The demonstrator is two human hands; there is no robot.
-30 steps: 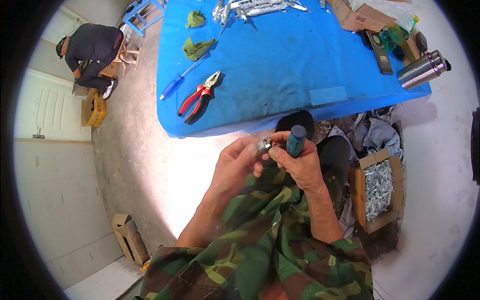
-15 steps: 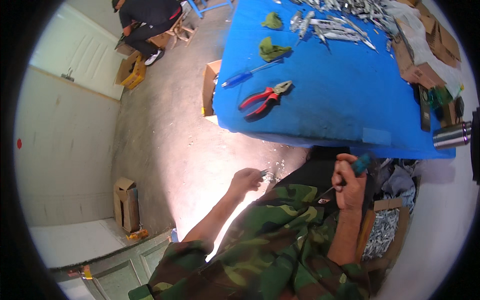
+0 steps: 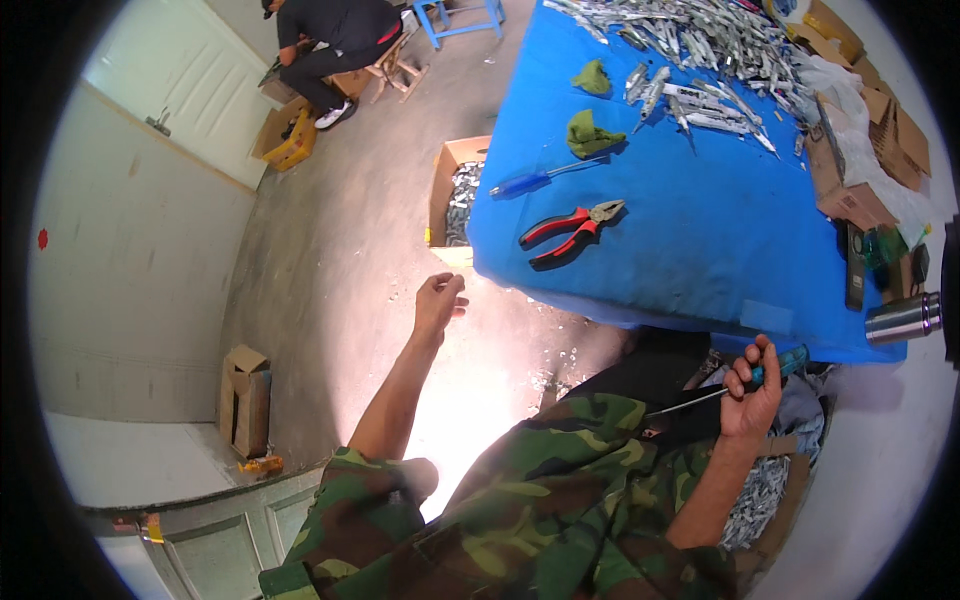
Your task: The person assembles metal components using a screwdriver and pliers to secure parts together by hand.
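Observation:
My right hand is closed around a screwdriver with a teal handle. Its thin metal shaft points left across my lap. My left hand reaches out over the floor, just short of a cardboard box of small dark and silvery metal pieces. Its fingers are loosely bent and apart, with nothing visible between them. On the blue-covered table lie red-and-black pliers, a blue-handled screwdriver and two crumpled green cloths.
Slim metal parts are heaped at the table's far end. A steel flask stands by its right edge, near open cartons. Another box of metal strips sits beside my right forearm. A person sits far left.
My left hand has moved forward and left toward the box; the small metal piece it held no longer shows. My right hand has shifted right with the screwdriver. The view has shifted too.

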